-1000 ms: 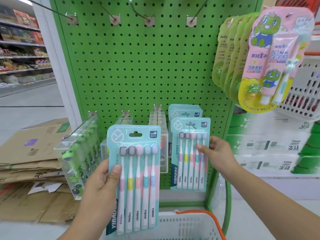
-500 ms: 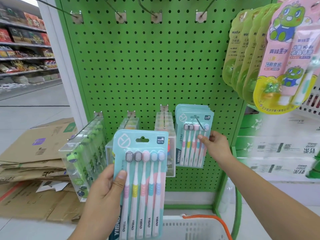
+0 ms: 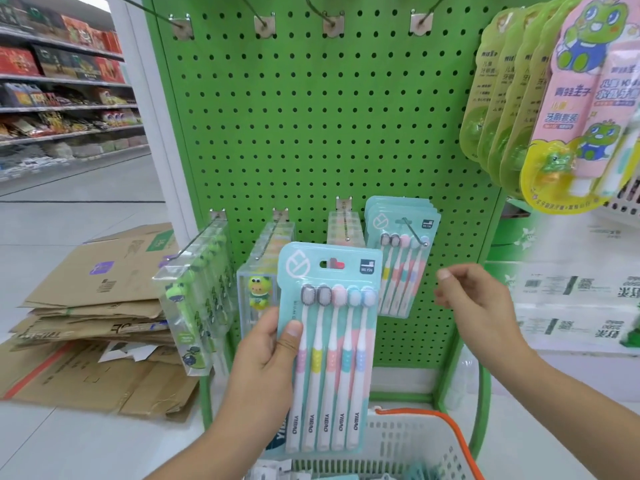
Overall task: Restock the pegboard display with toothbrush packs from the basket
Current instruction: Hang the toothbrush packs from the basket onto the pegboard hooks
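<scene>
Your left hand (image 3: 263,362) grips the light, stiff pack (image 3: 329,344) by its edge before the pegboard (image 3: 311,133); your right hand (image 3: 474,299) is empty, fingers loose. Steady it near the hang hole.

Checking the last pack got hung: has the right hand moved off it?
Yes. The right hand has pulled back toward the camera, clear of the hung pack on the pegboard.

The left hand (image 3: 266,355) was raised on an extended forearm, its thumb laid flat across the front of what was held and the fingers hidden behind. To the right of those fingers, well apart, the right hand (image 3: 474,299) was held free, its fingers (image 3: 446,275) loosely bent.
</scene>
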